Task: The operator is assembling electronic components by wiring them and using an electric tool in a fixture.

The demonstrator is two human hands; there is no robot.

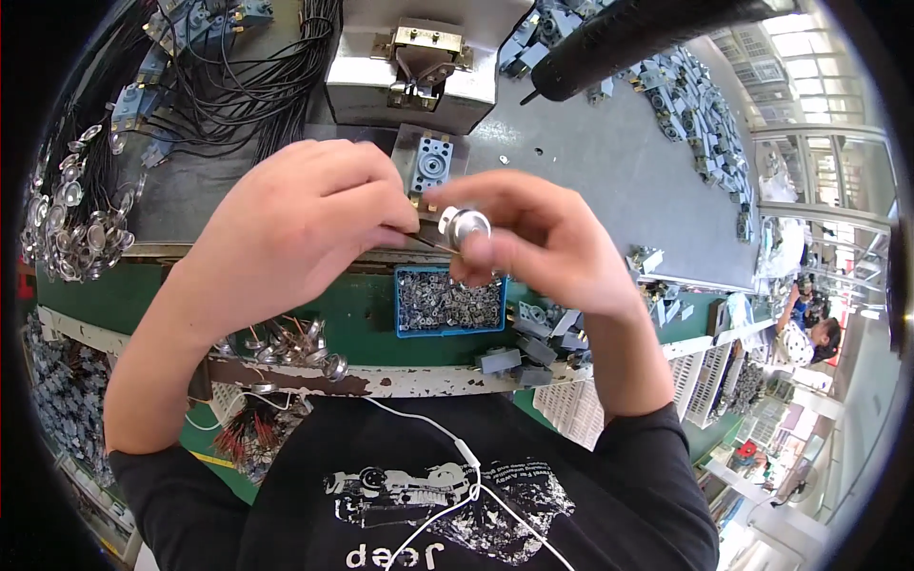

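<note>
My right hand [562, 243] pinches a round, shiny metal disc part [468, 228] between thumb and fingers, above the bench's front edge. From the disc a thin dark wire [431, 242] runs left to the closed fingertips of my left hand [309, 214], which grip it. Just beyond the hands, a grey rectangular block with a round centre [433, 164] rests on a small metal plate. Under the hands stands a blue tray [450, 333] full of small metal pieces.
A metal fixture with a clamp [419, 71] stands at the back. A black powered screwdriver [638, 48] hangs at upper right. Black cables [238, 95] and metal discs [81, 209] crowd the left; grey blocks [690, 114] are heaped right. Another person [809, 343] sits far right.
</note>
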